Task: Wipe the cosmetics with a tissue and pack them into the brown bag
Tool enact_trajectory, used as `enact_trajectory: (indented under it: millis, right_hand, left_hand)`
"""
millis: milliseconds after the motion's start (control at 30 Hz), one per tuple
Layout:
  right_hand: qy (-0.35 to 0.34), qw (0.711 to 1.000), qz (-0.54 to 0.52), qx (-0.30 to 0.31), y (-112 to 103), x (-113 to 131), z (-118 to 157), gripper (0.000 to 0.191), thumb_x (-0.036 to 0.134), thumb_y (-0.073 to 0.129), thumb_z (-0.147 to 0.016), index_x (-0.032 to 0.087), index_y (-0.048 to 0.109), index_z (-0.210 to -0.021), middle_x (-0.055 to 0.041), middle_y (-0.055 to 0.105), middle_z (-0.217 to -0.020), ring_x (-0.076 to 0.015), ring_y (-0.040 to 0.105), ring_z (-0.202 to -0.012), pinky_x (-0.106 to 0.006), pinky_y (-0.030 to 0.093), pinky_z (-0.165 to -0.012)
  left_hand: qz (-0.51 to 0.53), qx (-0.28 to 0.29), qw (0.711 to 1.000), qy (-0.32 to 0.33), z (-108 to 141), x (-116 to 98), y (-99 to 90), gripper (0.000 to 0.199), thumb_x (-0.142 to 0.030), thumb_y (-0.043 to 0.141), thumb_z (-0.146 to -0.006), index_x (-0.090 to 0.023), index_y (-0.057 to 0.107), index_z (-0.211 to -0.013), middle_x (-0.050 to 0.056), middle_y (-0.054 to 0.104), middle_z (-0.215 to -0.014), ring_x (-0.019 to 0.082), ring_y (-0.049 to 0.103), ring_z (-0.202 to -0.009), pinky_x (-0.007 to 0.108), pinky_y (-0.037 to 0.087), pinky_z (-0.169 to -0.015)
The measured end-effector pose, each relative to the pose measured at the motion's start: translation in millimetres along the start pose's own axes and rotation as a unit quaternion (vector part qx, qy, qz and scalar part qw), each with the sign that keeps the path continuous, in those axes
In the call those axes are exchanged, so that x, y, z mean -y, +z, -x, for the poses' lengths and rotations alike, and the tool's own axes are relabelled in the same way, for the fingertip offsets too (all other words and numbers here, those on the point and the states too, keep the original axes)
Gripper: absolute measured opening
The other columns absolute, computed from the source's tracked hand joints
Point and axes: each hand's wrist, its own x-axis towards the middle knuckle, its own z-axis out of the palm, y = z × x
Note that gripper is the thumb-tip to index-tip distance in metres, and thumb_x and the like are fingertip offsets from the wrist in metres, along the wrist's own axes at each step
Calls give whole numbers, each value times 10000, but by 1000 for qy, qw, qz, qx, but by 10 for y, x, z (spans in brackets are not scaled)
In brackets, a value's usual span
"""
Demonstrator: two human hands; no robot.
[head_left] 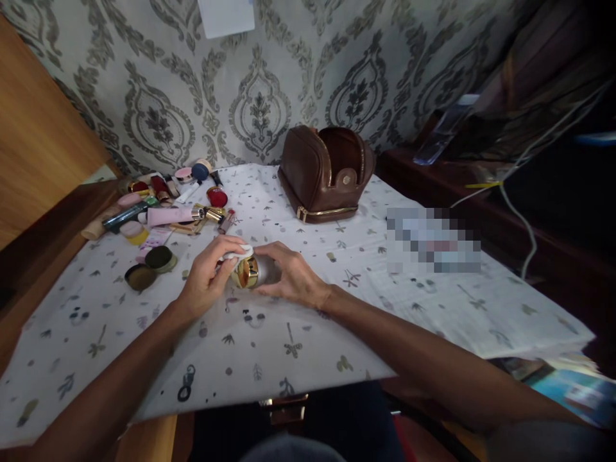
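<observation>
White pad [239,251] we are pinching in our left hand [212,268], at a gold-capped bottle [252,273]. Our right hand [294,277] is cupping its other end, seemingly for steadiness.

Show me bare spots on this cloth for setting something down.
Free: the cloth between its near edge and the gold-topped container, and the stretch between the brown bag and the right forearm. Crowded: the back left, packed with cosmetics, and the middle, taken by the left hand and right hand.
</observation>
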Motion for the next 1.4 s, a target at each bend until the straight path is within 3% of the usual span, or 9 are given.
enact_trajectory:
  millis: [167,533,800,1067,1400]
  right_hand:
    - [0,1000,-5,1,-10,21,-2,597,258,848,-687,258,602,-1231,-83,650,-1191,-292,624,-1127,-489,529,-973]
    - [13,1000,-6,-4,13,10,-16,606,288,851,-675,202,613,-1226,-98,663,-1170,-287,624,-1095,-482,520,-943]
    - [40,999,-11,2,17,12,-19,626,314,829,-694,229,603,-1272,-89,661,-1206,-279,624,-1103,-482,519,-939]
    - [20,999,-37,-1,28,-24,-30,621,374,825,-726,220,594,-1281,-103,658,-1222,-271,624,-1119,-471,504,-963]
    - [34,998,-49,2,3,-40,-63,591,490,788,-760,214,612,-1252,-103,620,-1183,-256,608,-1060,-405,519,-863]
  left_hand:
    - [-15,13,999,28,-9,-32,-17,141,-141,474,-974,-197,597,-1011,73,641,-1104,188,616,-1056,325,513,-871]
    - [-70,37,990,116,-38,-146,-35,198,-58,437,-957,-199,572,-989,87,643,-1111,204,595,-1063,379,497,-921]
    - [-73,59,985,142,-39,-164,-64,227,-10,447,-929,-196,573,-967,101,633,-1142,225,579,-1102,421,500,-936]
    - [-76,63,983,154,-49,-176,-75,223,-36,439,-923,-211,575,-938,99,659,-1110,248,599,-1108,474,508,-948]
    - [-91,63,978,177,-55,-198,-72,235,-36,439,-913,-221,584,-904,90,693,-1078,260,595,-1129,482,531,-918]
